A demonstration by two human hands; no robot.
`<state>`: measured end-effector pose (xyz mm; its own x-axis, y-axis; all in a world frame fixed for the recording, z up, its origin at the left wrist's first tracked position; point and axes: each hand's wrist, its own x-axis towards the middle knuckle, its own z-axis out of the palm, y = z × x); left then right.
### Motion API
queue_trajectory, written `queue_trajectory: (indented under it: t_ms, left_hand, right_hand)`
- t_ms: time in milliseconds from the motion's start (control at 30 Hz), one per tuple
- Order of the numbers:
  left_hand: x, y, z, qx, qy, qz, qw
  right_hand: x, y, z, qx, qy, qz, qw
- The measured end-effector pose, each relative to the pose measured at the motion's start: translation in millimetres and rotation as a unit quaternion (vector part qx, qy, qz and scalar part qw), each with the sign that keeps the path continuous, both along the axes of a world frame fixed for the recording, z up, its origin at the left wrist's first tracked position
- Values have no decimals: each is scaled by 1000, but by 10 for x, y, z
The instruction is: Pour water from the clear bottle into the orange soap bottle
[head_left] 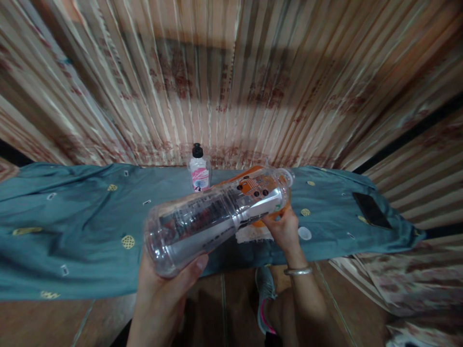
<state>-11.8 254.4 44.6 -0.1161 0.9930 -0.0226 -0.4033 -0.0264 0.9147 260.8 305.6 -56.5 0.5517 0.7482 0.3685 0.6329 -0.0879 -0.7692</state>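
Note:
A large clear plastic bottle (202,221) with printed marks is held tilted, its open neck toward the upper right. My left hand (170,284) is closed around its base end. My right hand (284,226), with a silver bangle on the wrist, is at the underside of the neck end, its fingers closed on an orange object (258,222) that is largely behind the bottle, so its shape is unclear. A pale cloth (253,234) lies beneath. Behind stands a small bottle (199,174) with a black cap and pink label.
A teal patterned cloth (90,217) covers the table. On its right lie a round white lid (305,233) and a dark phone (372,210). Striped curtains (224,96) hang behind. Below are the tiled floor and a grey shoe (265,284).

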Motion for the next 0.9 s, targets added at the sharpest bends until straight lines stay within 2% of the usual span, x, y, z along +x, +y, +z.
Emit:
queue_trajectory:
  t_ms: [133, 567, 900]
  left_hand:
    - [45, -29, 36, -16, -10, 25, 999]
    - [-8, -25, 0, -18, -28, 6, 999]
    - [90, -83, 125, -62, -39, 50, 996]
  right_hand:
    - [-4, -4, 6, -11, 9, -2, 1000]
    - [-14, -11, 20, -2, 18, 7, 1000]
    - [7, -3, 8, -4, 10, -1, 1000]
